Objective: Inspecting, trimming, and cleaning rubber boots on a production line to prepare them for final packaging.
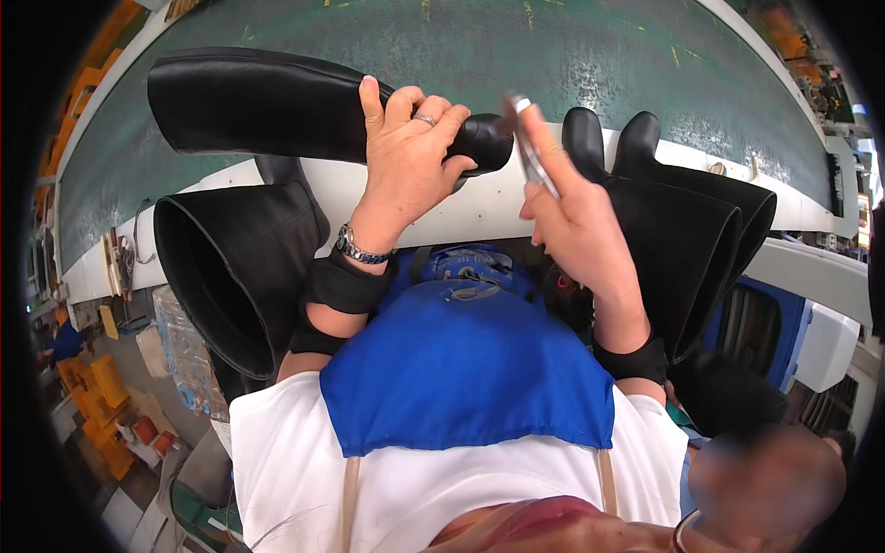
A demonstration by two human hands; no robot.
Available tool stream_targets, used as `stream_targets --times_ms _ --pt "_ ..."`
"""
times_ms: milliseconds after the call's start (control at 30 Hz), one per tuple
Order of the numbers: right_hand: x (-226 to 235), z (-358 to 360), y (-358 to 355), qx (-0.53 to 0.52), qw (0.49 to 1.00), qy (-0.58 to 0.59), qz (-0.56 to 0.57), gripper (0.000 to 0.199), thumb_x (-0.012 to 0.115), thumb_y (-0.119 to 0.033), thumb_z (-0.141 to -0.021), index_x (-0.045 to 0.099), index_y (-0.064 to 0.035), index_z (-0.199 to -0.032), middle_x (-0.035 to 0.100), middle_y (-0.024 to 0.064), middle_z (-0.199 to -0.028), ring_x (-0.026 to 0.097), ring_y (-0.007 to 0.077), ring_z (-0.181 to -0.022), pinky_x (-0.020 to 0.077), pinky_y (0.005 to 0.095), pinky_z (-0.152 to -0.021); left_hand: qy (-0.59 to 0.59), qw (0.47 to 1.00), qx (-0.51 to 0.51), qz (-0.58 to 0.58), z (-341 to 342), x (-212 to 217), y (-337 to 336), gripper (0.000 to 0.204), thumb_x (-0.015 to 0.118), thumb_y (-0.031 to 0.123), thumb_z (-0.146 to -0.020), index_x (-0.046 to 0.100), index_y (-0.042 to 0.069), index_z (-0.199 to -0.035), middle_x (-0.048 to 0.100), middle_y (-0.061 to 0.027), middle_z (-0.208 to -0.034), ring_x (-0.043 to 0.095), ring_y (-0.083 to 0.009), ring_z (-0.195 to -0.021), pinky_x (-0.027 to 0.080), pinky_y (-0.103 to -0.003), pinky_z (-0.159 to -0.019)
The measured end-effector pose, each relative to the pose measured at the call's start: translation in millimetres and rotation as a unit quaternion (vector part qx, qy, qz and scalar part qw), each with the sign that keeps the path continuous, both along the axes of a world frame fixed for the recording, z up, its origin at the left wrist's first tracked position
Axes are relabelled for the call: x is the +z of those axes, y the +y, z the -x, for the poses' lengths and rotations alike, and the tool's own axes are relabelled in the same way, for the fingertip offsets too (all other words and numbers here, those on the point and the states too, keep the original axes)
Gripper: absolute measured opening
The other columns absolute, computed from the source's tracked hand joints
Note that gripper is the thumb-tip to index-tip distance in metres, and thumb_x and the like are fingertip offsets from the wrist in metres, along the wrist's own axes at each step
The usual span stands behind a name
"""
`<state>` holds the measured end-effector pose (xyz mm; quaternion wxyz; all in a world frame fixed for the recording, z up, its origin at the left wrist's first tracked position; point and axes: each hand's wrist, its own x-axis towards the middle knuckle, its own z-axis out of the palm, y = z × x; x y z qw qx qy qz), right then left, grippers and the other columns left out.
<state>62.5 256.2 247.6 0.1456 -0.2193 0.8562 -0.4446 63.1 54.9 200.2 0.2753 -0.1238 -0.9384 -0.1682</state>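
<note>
A tall black boot (258,101) lies on its side, its toe pointing right. My left hand (406,152) is closed around it near the ankle and foot, thumb below and fingers over the top. Just right of the toe, my right hand (576,217) grips a slim silver metal tool (535,161), raised and blurred; its exact kind cannot be made out. The tool's upper end is close to the toe; whether they touch is unclear. Beside my left forearm stands another black boot (240,267), its wide shaft opening facing me.
More black boots (682,221) stand to the right, toes pointing away. A green-topped work surface (442,55) with a white front edge (516,203) spans the front. Another person (765,479) is close by at lower right. Orange-yellow parts (92,396) are at left.
</note>
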Motion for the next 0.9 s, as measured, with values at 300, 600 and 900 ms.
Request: stream_targets --times_ms 300,600,900 --pt "-5.0 -6.8 -12.9 -0.043 0.997 -0.055 -0.038 0.069 0.045 0.000 -0.086 0.024 -0.0185 -0.150 0.060 0.0094 -0.070 0.055 0.0140 -0.055 0.0498 0.0287 -0.060 -0.015 1.000 -0.002 -0.014 3.8 -0.4 1.7 0.049 0.082 0.025 -0.056 0.067 0.015 -0.102 0.061 0.0035 -0.093 0.049 -0.0232 -0.100 0.011 -0.055 -0.109" --pt "-13.8 -9.6 -14.7 -0.024 0.999 0.030 -0.022 0.073 0.042 0.001 -0.086 0.015 -0.0144 -0.151 0.066 0.0179 -0.103 0.057 0.0144 -0.064 0.0497 0.0292 -0.060 -0.015 1.000 0.011 -0.017 5.3 0.5 1.3 0.048 0.082 0.026 -0.056 0.067 0.016 -0.101 0.062 0.0034 -0.092 0.049 -0.0238 -0.101 0.009 -0.055 -0.109" --pt "-19.1 -15.7 -21.2 -0.043 0.997 0.020 -0.052 0.070 0.043 0.002 -0.086 0.020 -0.0120 -0.150 0.068 0.0172 -0.095 0.058 0.0157 -0.062 0.0489 0.0263 -0.065 -0.009 1.000 0.012 -0.014 2.2 0.3 2.7 0.048 0.082 0.025 -0.056 0.067 0.016 -0.101 0.062 0.0034 -0.092 0.049 -0.0238 -0.101 0.011 -0.055 -0.109"
